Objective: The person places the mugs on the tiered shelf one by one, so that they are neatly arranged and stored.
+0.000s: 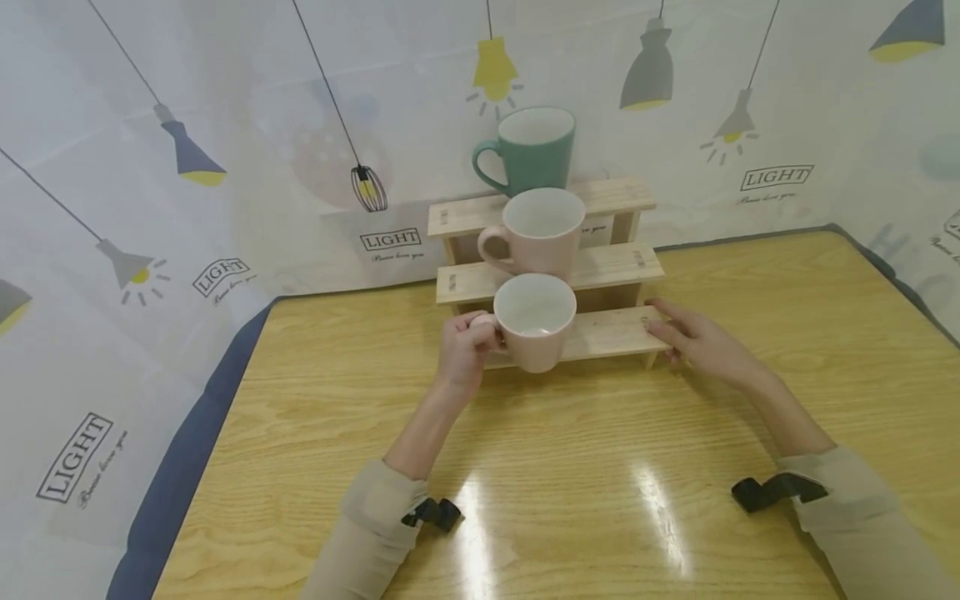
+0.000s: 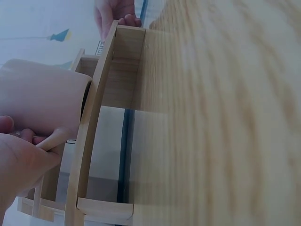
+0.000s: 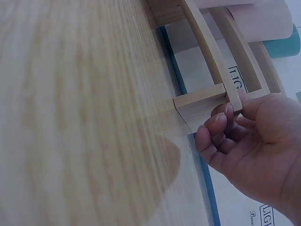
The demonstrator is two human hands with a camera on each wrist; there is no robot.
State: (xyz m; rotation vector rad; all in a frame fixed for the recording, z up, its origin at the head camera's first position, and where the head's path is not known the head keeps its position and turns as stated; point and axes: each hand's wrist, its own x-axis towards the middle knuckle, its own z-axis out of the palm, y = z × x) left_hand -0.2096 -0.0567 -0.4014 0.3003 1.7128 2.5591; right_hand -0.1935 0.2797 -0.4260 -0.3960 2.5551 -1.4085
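In the head view, my left hand [image 1: 463, 350] grips the handle of a pale pink mug [image 1: 534, 321] at the lowest step of a small wooden tiered shelf [image 1: 607, 332]. The left wrist view shows this mug [image 2: 42, 96] upright, its base right at the step board. My right hand [image 1: 697, 337] holds the right end of that same step, thumb above and curled fingers below, as the right wrist view shows of the hand [image 3: 254, 141]. A second pink mug [image 1: 543, 233] stands on the middle step. The green mug [image 1: 536, 154] occupies the top step. Both have handles pointing left.
The shelf stands at the back of a wood-grain table [image 1: 555, 467]. Behind it hangs a white cloth [image 1: 300, 167] printed with lamps. A dark blue edge [image 1: 202, 433] runs along the table's left side. A black strap [image 1: 780, 492] sits on the right wrist.
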